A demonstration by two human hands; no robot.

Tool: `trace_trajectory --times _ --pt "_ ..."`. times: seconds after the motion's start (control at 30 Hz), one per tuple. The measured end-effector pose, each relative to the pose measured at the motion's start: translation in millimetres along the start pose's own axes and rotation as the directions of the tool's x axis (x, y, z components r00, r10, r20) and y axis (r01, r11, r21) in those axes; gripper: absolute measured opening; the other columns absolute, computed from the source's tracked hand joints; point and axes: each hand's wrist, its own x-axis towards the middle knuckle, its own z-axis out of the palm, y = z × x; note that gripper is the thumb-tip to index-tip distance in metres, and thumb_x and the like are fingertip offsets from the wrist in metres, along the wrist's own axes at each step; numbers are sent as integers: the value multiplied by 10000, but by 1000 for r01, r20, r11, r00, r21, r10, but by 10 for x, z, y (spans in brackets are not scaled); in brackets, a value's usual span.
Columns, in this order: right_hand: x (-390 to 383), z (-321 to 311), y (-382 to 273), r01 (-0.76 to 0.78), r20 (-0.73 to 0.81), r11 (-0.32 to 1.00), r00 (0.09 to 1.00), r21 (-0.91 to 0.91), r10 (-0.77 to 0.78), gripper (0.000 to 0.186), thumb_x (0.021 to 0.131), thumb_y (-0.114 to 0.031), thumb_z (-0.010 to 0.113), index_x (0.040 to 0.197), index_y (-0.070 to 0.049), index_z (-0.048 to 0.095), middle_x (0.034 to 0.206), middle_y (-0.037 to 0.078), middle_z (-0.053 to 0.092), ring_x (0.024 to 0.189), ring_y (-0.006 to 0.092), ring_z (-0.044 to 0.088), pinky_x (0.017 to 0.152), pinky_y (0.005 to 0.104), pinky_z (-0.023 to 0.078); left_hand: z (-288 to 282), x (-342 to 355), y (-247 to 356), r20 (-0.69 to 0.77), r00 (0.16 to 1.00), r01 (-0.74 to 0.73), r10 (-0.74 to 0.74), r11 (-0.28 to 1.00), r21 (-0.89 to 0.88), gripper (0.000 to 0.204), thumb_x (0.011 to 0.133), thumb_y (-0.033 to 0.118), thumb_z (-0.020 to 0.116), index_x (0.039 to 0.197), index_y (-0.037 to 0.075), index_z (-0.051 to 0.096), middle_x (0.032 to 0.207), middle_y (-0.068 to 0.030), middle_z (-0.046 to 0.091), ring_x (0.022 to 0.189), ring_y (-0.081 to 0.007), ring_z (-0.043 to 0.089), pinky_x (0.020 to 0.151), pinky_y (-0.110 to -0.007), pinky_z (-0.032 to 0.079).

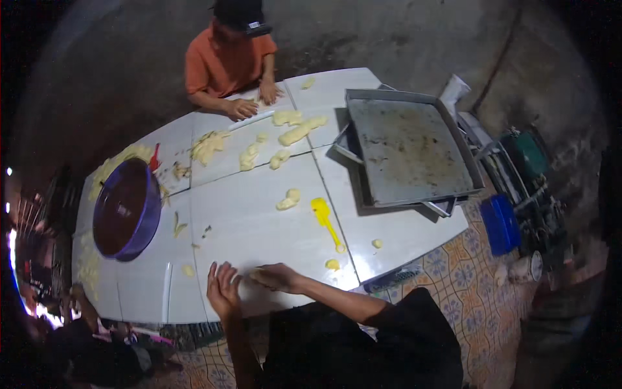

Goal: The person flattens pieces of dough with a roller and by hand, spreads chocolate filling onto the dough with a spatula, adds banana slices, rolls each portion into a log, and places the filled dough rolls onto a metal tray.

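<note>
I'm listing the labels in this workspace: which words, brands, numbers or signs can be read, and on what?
No text can be read with certainty.
Black cap on the person across the white table: a small pale mark, too small and blurred to read.
Dark item at the table's near right edge: pale markings, too unclear to tell whether they are lettering.

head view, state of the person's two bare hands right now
Left bare hand: open, nothing visible in its grip.
Right bare hand: partly curled; whether its grip holds anything cannot be told.
</note>
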Motion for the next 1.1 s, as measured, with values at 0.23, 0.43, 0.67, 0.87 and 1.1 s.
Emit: trace_trajectory --times 0.23,0.43,0.67,0.87,1.1 --pt "-1475 -1715 -1205 372 -737 884 506 -283 -449 397 984 -295 613 1240 9 641 1155 134 687 997 213 662 851 297 523 -1285 495 -924 115 907 -335 404 531 778 346 954 106 569 1276 -18 588 1243 -203 625 1094 -328 618 940 -410 524" --pt "-1685 -2949 -1209 -421 -775 663 464 -619 -428 595 993 -422 565 1459 -61 483 1172 219 691 1074 357 666 938 413 499 -978 543 -860 383 837 -496 392 247 832 379 845 -58 589 1212 26 636 1192 -183 639 1131 -367 593 969 -444 482" --pt "-1957 -2110 -1251 -345 -763 710 25 -613 -646 421 982 -205 594 1366 -31 584 1191 270 670 1112 390 662 938 411 510 -1475 378 -565 474 825 -543 308 204 814 346 904 7 547 1242 -14 617 1238 -194 633 1176 -377 582 1012 -468 468" --pt "-1611 -540 -189 -248 -601 564 509 -788 -616 316 939 -102 580 1220 29 638 1169 269 660 1133 399 639 951 442 512 -1647 193 -276 444 800 -490 404 12 872 339 928 31 525 1251 -28 611 1255 -202 634 1208 -384 569 1029 -481 457" --pt "-1236 292 459 -190 -505 547 695 -815 -511 480 968 -171 524 1395 42 477 1419 283 494 1359 457 431 1123 498 356 -1514 149 -422 354 864 -353 359 -71 933 283 874 -14 598 1156 -16 625 1296 -186 608 1232 -347 556 1056 -454 434"
